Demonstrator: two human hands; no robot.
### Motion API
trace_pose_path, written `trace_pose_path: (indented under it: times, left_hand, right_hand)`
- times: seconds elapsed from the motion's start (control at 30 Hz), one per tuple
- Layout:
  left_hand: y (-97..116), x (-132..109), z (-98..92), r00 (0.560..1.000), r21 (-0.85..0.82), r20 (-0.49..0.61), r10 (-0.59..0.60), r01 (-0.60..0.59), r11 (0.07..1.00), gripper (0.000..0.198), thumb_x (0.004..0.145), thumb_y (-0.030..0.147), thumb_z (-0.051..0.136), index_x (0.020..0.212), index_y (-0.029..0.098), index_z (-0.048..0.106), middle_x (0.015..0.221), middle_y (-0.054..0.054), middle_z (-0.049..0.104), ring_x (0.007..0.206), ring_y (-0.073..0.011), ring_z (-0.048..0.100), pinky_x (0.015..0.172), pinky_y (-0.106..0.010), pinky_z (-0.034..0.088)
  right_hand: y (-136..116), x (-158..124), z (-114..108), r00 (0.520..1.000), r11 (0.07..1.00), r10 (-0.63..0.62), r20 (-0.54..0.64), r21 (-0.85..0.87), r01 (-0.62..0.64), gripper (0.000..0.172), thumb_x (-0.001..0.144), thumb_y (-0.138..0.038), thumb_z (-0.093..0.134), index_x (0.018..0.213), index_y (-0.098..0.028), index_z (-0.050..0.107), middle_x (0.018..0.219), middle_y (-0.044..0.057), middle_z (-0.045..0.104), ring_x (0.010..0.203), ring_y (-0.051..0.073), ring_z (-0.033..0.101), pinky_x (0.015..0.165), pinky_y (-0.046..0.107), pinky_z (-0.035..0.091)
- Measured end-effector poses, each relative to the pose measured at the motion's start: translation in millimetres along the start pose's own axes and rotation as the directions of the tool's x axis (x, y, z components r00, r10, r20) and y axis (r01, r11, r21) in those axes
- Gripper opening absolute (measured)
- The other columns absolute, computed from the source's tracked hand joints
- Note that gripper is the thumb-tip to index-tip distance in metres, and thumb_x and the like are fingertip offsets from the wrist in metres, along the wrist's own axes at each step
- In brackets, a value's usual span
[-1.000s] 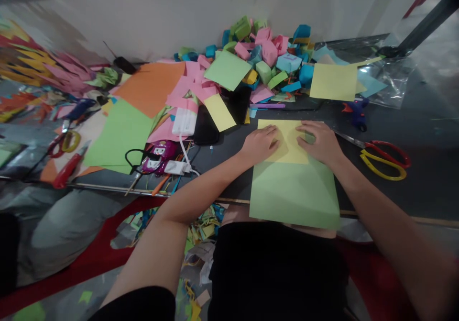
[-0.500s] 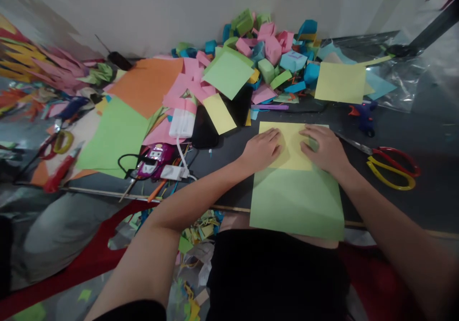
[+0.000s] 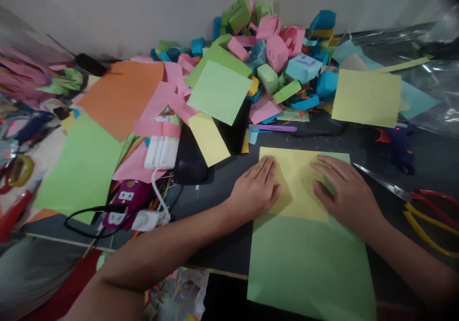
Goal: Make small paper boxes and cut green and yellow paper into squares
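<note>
A yellow sheet of paper (image 3: pixel 296 187) lies over the upper part of a larger green sheet (image 3: pixel 308 263), their top edges near each other. My left hand (image 3: pixel 256 184) rests flat on the yellow sheet's left side, fingers stretched out and close together. On the opposite side my right hand (image 3: pixel 346 192) is open, its fingers spread over the right edge of the yellow sheet and the green beneath. The green sheet hangs past the table's front edge. Right of my right hand lie scissors (image 3: pixel 405 194) with red and yellow handles.
Folded paper pieces (image 3: pixel 276 53) are heaped against the wall. A blue glue gun (image 3: pixel 399 144) and a yellow sheet (image 3: pixel 367 96) lie at the right. Leftward are a dark phone (image 3: pixel 190 156), a white power bank (image 3: pixel 163 146), a purple power socket (image 3: pixel 127 199) and orange paper (image 3: pixel 124 94).
The view has moved closer to the table. My right hand has shifted slightly outward toward the yellow sheet's right edge, while my left hand stays on its left side.
</note>
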State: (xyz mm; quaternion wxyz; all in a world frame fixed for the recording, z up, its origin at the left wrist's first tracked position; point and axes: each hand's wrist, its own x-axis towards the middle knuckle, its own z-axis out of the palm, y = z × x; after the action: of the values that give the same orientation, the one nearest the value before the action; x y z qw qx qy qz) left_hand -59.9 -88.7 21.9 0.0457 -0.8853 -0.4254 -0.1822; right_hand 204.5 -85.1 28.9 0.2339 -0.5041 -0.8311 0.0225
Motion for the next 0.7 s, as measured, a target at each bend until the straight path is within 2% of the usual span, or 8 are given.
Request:
trace_pose_path:
  times: [0.2, 0.6, 0.7]
  left_hand:
    - [5.6, -1.6, -3.7, 1.0, 0.056, -0.02, 0.006, -0.004, 0.998, 0.049, 0.104, 0.027, 0.048, 0.138, -0.003, 0.064, 0.142, -0.025, 0.067, 0.136, -0.0289, 0.066, 0.113, -0.037, 0.057]
    - [8.9, 0.2, -9.9, 0.999, 0.075, -0.053, 0.013, -0.009, 0.997, 0.053, 0.1, 0.032, 0.05, 0.131, -0.006, 0.068, 0.137, -0.025, 0.07, 0.13, -0.0303, 0.07, 0.105, -0.036, 0.062]
    - [9.5, -1.5, -8.1, 0.999, 0.071, -0.047, -0.004, 0.008, 0.997, 0.055, 0.1, 0.033, 0.05, 0.14, -0.004, 0.063, 0.138, -0.025, 0.069, 0.131, -0.0304, 0.069, 0.106, -0.038, 0.062]
  right_hand:
    - [0.4, 2.6, -4.3, 0.999, 1.0, -0.021, 0.038, 0.01, 0.021, 0.037, 0.098, -0.028, 0.057, 0.134, -0.024, 0.067, 0.138, 0.012, 0.071, 0.126, 0.033, 0.068, 0.108, 0.051, 0.055]
    - [-0.4, 0.1, -4.7, 0.997, 1.0, 0.027, 0.075, 0.006, -0.027, 0.039, 0.1, -0.033, 0.055, 0.137, -0.03, 0.063, 0.139, 0.01, 0.07, 0.127, 0.033, 0.068, 0.105, 0.053, 0.056]
    - [-0.8, 0.4, -4.6, 0.996, 0.999, 0.033, 0.078, 0.012, -0.034, 0.041, 0.1, -0.033, 0.055, 0.139, -0.03, 0.063, 0.14, 0.01, 0.07, 0.128, 0.033, 0.068, 0.107, 0.054, 0.056]
